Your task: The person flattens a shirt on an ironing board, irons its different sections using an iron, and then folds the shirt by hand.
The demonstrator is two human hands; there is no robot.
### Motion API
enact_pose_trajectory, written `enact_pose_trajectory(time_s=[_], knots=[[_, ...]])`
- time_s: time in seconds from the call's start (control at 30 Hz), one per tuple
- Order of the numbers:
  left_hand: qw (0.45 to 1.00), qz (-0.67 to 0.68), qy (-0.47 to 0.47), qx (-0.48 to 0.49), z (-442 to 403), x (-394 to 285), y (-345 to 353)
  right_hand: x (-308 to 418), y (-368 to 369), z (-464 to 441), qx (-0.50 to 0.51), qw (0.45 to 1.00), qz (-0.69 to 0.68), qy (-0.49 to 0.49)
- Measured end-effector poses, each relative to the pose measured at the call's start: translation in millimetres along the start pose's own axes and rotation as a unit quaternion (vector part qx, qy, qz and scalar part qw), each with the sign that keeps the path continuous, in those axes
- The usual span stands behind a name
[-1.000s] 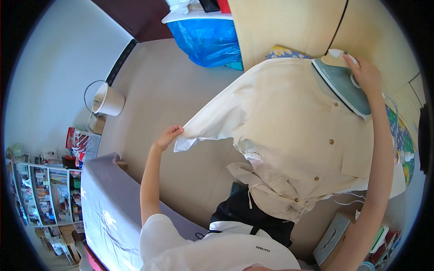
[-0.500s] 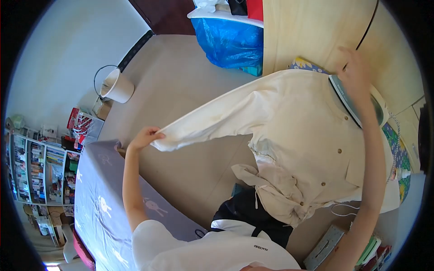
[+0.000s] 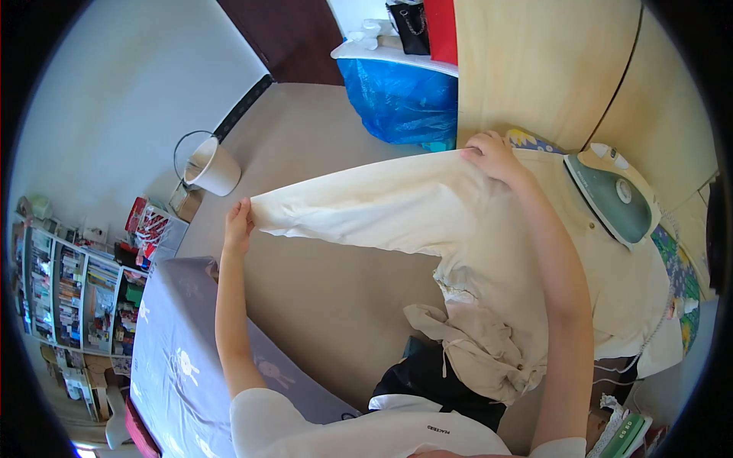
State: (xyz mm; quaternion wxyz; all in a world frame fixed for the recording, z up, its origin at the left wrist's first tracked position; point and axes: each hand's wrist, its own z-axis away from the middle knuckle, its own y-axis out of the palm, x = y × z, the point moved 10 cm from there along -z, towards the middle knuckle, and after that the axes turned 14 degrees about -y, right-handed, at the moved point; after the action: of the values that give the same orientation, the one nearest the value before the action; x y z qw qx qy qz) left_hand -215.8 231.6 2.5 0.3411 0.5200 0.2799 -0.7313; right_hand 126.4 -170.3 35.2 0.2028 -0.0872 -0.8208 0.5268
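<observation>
A cream buttoned shirt (image 3: 504,221) lies over a flower-patterned ironing board (image 3: 675,256), its lower part bunched near my lap. My left hand (image 3: 239,224) is closed on the cuff end of one sleeve, which stretches out over the floor. At the shoulder, my right hand (image 3: 492,158) pinches the top edge of the same shirt. The sleeve between both hands is fairly taut, with soft creases along its underside. A grey-green iron (image 3: 613,197) rests on the shirt at the right, with no hand on it.
The iron's cord (image 3: 657,324) trails down the board's right side. Wooden cabinet doors (image 3: 546,69) stand behind. A blue plastic bag (image 3: 401,103) and a white bucket (image 3: 215,168) are farther off. A bed with a lilac cover (image 3: 179,328) is at left.
My right hand has left the iron and moved left to the shirt's shoulder, closing on the cloth. My left hand still holds the cuff, slightly higher, and the sleeve is straighter.
</observation>
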Motion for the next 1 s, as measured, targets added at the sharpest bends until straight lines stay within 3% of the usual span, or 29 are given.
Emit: enact_pose_trajectory(time_s=[0.03,0.1,0.13,0.23,0.4,0.5,0.57,0.7,0.77,0.87,1.0], knots=[[1.0,0.002,-0.001,0.009,-10,1,0,-8,-3,-1,0.004,0.999,-0.036,0.021],[0.975,-0.147,0.129,-0.109,-26,-19,-11,-24,-9,8,0.009,0.997,-0.059,0.058],[0.913,-0.242,0.258,-0.204,-10,-45,1,-28,-11,11,-0.015,0.995,-0.082,0.058],[0.879,-0.269,0.311,-0.241,-14,-58,16,-38,-20,19,-0.086,0.991,-0.083,0.067],[0.875,-0.281,0.316,-0.235,-26,-61,18,-41,-28,31,-0.169,0.982,-0.037,0.081],[0.883,-0.289,0.293,-0.225,-34,-56,14,-25,-29,31,-0.147,0.987,0.033,0.053],[0.904,-0.213,0.307,-0.209,-34,-53,9,-21,-26,29,-0.11,0.992,0.051,0.041],[0.927,-0.177,0.257,-0.207,-44,-41,-1,-32,-25,26,-0.099,0.99,0.012,0.096],[0.937,-0.149,0.248,-0.198,-46,-37,-5,-48,-22,29,-0.137,0.98,0.015,0.141],[0.929,-0.176,0.257,-0.199,-44,-38,-4,-58,-27,35,-0.207,0.969,-0.05,0.128],[0.93,-0.167,0.251,-0.212,-48,-40,-3,-32,-30,28,-0.123,0.985,-0.062,0.099]])
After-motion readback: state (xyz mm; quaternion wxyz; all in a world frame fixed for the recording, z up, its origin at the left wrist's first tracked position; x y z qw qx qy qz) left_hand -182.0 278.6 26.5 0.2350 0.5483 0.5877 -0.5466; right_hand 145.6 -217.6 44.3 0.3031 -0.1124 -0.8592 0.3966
